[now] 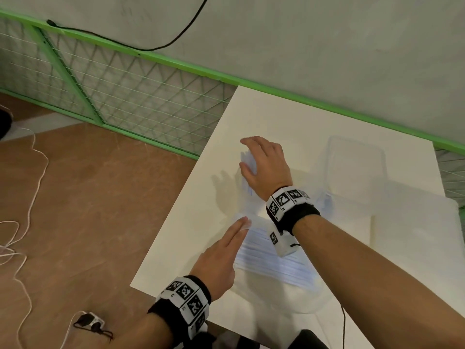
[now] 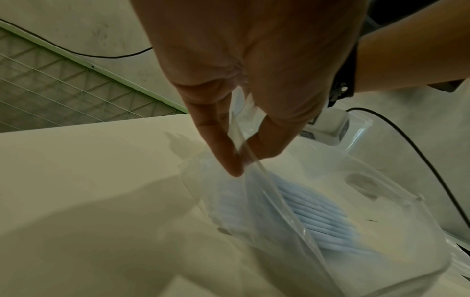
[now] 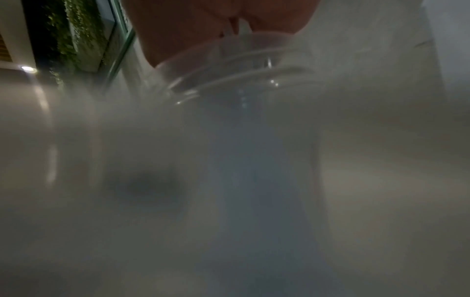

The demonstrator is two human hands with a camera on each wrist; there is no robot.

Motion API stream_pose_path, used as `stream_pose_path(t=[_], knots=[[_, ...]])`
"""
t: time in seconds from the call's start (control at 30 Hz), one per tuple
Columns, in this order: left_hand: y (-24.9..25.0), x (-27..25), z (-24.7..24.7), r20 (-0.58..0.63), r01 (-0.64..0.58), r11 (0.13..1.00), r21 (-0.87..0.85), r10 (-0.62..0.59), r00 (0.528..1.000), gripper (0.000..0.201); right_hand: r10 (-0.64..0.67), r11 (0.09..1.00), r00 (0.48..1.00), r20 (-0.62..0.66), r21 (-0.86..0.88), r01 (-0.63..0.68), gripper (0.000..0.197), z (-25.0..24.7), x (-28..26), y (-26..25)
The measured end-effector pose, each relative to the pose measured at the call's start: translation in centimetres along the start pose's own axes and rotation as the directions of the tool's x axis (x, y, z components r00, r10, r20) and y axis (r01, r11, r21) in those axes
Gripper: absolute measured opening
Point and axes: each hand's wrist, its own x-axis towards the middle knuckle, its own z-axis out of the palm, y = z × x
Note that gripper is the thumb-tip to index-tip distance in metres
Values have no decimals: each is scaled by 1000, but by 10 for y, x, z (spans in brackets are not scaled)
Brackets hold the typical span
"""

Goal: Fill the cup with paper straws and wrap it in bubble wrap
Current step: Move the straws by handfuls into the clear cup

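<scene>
Filling under way, by the look of it, and wrapping not begun. Pinches the mouth of the clear bag (image 2: 254, 201) between thumb and forefinger of the left hand (image 1: 221, 253), keeping it lifted open just above the surface (image 1: 289, 117). Leaves many pale blue paper straws (image 2: 318, 211) lying inside that bag, so plenty left to move across. Closes the right hand (image 1: 266, 165) round a small bunch of straws, farther along the surface, ends poking out past the fingers in the head view. Looks through the ribbed clear wall of the cup (image 3: 241, 84) from the right wrist, with a blue column showing inside; probably straws already standing in the cup or just entering it, though too blurred to count or to say how full. Cannot make out the cup itself in the head view, hidden beneath the right hand and nearly invisible against the white. Shows a clear plastic tray (image 1: 357, 157) well to the right, and a pale sheet (image 1: 415, 222) beside it, possibly the bubble wrap, lying flat and untouched. Judged from this: more bunches to load, then cup onto the sheet and rolled up.
</scene>
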Motion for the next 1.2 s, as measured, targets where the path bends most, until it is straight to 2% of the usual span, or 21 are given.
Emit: stream_pose_path(t=[0.2,0.37,0.5,0.57,0.67,0.73,0.83,0.93,1.1,1.2], knots=[[3,-2,-1,15,45,999,18,-45,999,104,-115,992,993,-2,-50,114,31,11,9,7],[2,-3,-2,11,47,999,7,-47,999,104,-121,987,990,-68,98,127,9,13,9,0],[-3,0,-1,5,10,1000,-11,-10,1000,105,79,960,987,-141,277,-37,10,-8,14,1],[-3,0,-1,-1,9,1000,-14,-9,1000,105,137,952,983,-120,289,-98,11,-14,16,6],[-3,1,-3,-9,3,1000,-13,-4,1000,105,138,974,990,30,176,-142,6,-8,13,18],[-4,1,-4,-4,-3,1000,-11,3,1000,106,129,984,989,73,114,-137,9,-5,9,22],[-6,1,-3,1,-2,1000,-4,2,1000,106,122,979,992,20,162,-123,17,-11,8,19],[-7,2,-1,4,-6,1000,8,6,1000,105,153,963,985,-74,236,-132,16,-18,12,16],[-4,3,0,-2,15,1000,11,-15,1000,105,135,988,989,54,66,-139,13,-12,12,23],[-5,4,3,-8,10,1000,6,-10,1000,106,177,978,981,-83,127,-166,14,-17,12,24]])
